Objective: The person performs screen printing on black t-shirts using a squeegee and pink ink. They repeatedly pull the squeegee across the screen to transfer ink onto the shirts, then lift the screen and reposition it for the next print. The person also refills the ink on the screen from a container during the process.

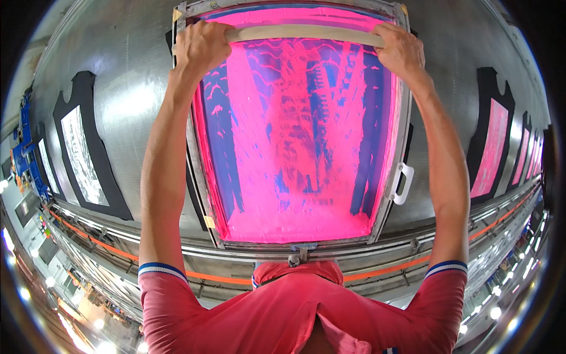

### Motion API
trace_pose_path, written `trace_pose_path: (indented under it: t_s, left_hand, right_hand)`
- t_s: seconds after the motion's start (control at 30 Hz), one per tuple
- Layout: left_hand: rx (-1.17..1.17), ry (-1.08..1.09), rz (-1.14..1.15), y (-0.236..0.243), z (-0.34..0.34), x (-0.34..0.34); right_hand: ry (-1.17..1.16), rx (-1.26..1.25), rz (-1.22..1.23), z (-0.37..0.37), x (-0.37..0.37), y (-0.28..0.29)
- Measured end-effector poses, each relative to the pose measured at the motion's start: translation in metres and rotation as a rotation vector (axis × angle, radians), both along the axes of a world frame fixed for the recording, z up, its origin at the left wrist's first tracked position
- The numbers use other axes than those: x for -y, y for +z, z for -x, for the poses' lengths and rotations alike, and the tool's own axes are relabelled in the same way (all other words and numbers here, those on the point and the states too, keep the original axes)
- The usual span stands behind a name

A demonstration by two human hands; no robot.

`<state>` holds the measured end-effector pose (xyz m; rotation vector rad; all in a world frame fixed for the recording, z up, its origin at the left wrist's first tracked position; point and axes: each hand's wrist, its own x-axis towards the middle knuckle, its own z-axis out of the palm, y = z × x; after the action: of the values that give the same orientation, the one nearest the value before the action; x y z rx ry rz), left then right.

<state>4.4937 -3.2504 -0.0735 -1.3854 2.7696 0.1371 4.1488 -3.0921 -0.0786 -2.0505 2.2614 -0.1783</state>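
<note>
Both my arms reach forward over a framed printing screen (377, 153) whose blue mesh is smeared with bright pink ink (253, 221). A long pale squeegee (306, 33) spans the screen near its far end. My left hand (203, 47) is closed round the squeegee's left end, and my right hand (401, 52) is closed round its right end. Pink ink lies both beyond the squeegee and on the near side, where streaks of blue show through. What lies beneath the screen is mostly hidden; dark fabric edges show at its sides.
On the metal table (132, 112), a black garment piece with a white print (82, 156) lies at left. Another black piece with a pink print (490, 150) lies at right, with several more beyond. A white handle (403, 183) sticks out from the frame's right side. A rail (236, 255) runs along the near edge.
</note>
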Motion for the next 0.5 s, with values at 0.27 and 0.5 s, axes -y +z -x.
trace_pose_path:
  t_s: [0.27, 0.5]
  left_hand:
    - [-0.060, -0.039, 0.028, -0.009, -0.059, -0.128]
    - [-0.078, -0.035, -0.051, 0.003, -0.120, -0.276]
  right_hand:
    - [-0.010, 0.095, -0.010, -0.062, -0.129, 0.007]
    - [0.041, 0.154, -0.001, -0.122, -0.275, 0.011]
